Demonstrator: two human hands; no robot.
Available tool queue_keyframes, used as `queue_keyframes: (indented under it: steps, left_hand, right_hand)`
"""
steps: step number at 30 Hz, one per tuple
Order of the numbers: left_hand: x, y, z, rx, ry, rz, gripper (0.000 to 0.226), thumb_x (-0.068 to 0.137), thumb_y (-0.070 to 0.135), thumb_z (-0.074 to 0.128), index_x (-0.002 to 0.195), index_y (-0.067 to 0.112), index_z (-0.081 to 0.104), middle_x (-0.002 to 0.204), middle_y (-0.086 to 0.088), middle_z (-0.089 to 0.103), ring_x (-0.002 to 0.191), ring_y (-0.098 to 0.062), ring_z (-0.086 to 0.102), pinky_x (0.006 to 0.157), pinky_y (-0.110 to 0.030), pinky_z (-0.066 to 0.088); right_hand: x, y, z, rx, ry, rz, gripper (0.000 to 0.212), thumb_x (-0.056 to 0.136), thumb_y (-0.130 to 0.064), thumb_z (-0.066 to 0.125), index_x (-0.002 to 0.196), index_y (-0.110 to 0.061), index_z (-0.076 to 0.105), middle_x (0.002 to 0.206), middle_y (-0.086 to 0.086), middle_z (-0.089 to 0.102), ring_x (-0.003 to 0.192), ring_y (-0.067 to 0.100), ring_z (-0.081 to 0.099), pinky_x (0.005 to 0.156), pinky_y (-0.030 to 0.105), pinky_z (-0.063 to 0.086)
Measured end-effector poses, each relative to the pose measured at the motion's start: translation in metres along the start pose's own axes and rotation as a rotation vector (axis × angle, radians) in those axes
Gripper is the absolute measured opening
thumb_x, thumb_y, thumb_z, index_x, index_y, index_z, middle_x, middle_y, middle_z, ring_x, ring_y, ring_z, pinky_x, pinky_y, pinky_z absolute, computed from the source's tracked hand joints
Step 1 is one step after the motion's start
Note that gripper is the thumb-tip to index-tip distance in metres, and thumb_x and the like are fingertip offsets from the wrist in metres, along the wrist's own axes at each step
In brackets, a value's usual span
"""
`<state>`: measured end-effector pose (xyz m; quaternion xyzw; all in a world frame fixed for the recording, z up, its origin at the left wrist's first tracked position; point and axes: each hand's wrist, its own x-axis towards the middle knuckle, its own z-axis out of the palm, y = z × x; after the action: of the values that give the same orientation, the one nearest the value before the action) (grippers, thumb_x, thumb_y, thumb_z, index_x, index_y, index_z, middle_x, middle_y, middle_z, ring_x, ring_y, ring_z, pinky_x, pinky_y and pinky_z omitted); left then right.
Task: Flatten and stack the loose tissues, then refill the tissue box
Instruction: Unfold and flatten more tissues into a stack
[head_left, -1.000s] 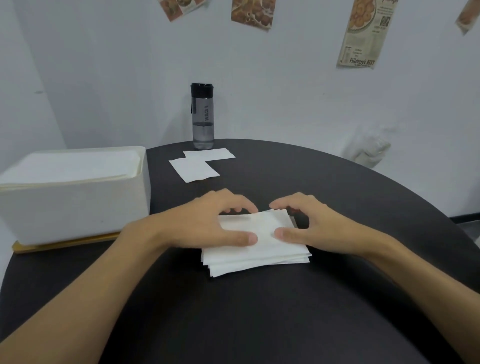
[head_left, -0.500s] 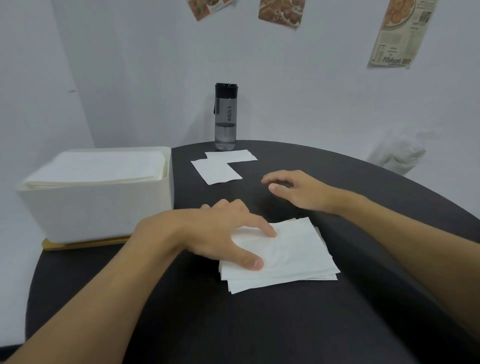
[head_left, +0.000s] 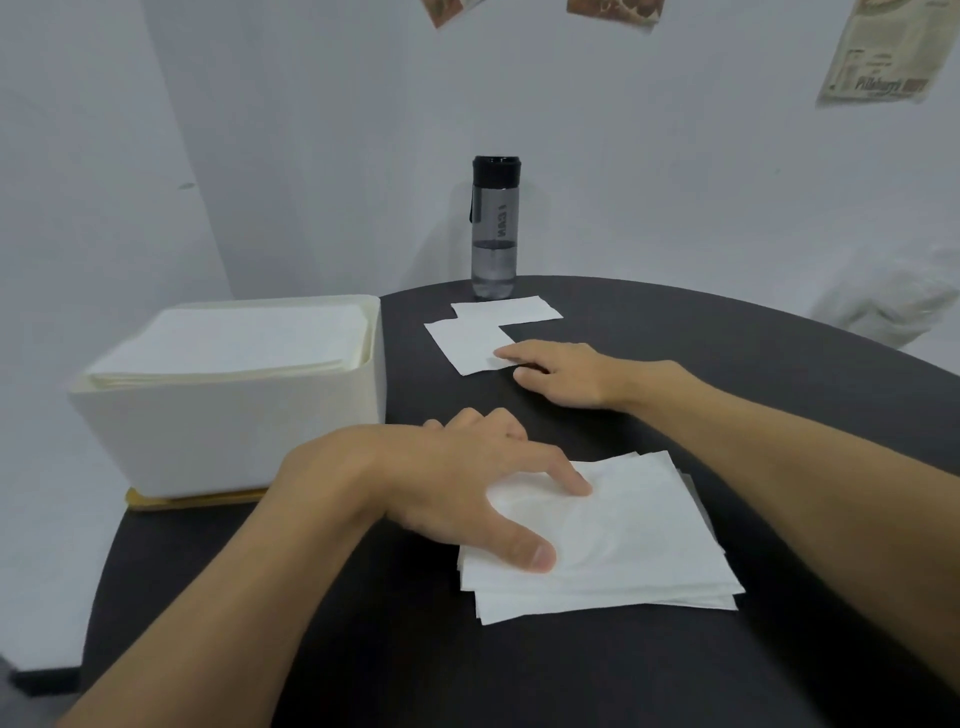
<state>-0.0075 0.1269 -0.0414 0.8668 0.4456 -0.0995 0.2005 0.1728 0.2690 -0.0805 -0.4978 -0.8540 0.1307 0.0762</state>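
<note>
A stack of flat white tissues (head_left: 623, 545) lies on the dark round table (head_left: 571, 675) in front of me. My left hand (head_left: 457, 483) rests on its left part, thumb and forefinger pressing the top sheet. My right hand (head_left: 561, 374) reaches forward, its fingertips touching the near corner of a loose tissue (head_left: 465, 343). A second loose tissue (head_left: 511, 310) lies just behind that one, partly under it. The white tissue box (head_left: 234, 436) stands at the left, open on top, with tissues filling it.
A grey water bottle (head_left: 494, 228) with a black cap stands at the table's far edge, right behind the loose tissues. The box sits on a wooden base (head_left: 192, 501). A white bag (head_left: 893, 306) lies beyond the table at right.
My right hand has left the stack and moved forward to the nearer loose tissue. My left hand stays on the stack. The camera has swung left.
</note>
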Motion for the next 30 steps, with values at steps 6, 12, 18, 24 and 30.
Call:
queue_keyframes:
  steps: [6, 12, 18, 24, 30]
  left_hand:
    - [-0.002, 0.001, 0.0, 0.0, -0.007, 0.001, 0.055, 0.089, 0.065, 0.059, 0.134, 0.07, 0.028, 0.138, 0.016, 0.027, 0.134, -0.012, 0.02, 0.119, -0.046, 0.014]
    - [-0.001, 0.001, -0.001, 0.012, -0.012, 0.007, 0.055, 0.089, 0.066, 0.058, 0.134, 0.071, 0.027, 0.134, 0.017, 0.029, 0.132, -0.011, 0.023, 0.118, -0.046, 0.018]
    - [-0.001, 0.0, 0.0, 0.0, -0.007, 0.03, 0.053, 0.089, 0.065, 0.059, 0.131, 0.073, 0.027, 0.135, 0.018, 0.029, 0.133, -0.011, 0.022, 0.117, -0.043, 0.022]
    - [-0.002, 0.001, -0.001, -0.034, -0.03, 0.049, 0.053, 0.09, 0.061, 0.061, 0.13, 0.074, 0.028, 0.133, 0.021, 0.029, 0.129, -0.009, 0.023, 0.117, -0.043, 0.026]
    - [-0.002, 0.0, -0.001, -0.044, -0.041, 0.06, 0.053, 0.09, 0.06, 0.062, 0.13, 0.073, 0.03, 0.133, 0.022, 0.029, 0.131, -0.008, 0.023, 0.116, -0.042, 0.027]
  right_hand:
    - [-0.026, 0.013, -0.001, -0.014, 0.04, -0.009, 0.042, 0.106, -0.032, 0.039, 0.148, -0.03, 0.042, 0.152, -0.017, 0.04, 0.139, 0.006, 0.036, 0.119, 0.042, 0.023]
    - [-0.073, 0.035, -0.004, 0.019, 0.119, -0.009, 0.031, 0.101, -0.04, 0.051, 0.129, -0.031, 0.061, 0.13, -0.023, 0.05, 0.12, 0.0, 0.047, 0.114, 0.041, 0.031]
    - [-0.092, 0.038, -0.008, 0.049, 0.197, 0.05, 0.027, 0.09, -0.056, 0.059, 0.097, -0.031, 0.065, 0.112, -0.02, 0.056, 0.11, 0.003, 0.052, 0.108, 0.04, 0.036]
    - [-0.076, 0.023, 0.001, 0.185, 0.169, 0.105, 0.054, 0.076, -0.066, 0.07, 0.119, -0.036, 0.06, 0.135, -0.02, 0.052, 0.131, 0.007, 0.044, 0.114, 0.037, 0.033]
    - [-0.072, 0.011, -0.003, 0.103, 0.212, 0.083, 0.029, 0.089, -0.038, 0.069, 0.11, -0.017, 0.072, 0.124, -0.005, 0.066, 0.118, 0.015, 0.057, 0.104, 0.034, 0.044]
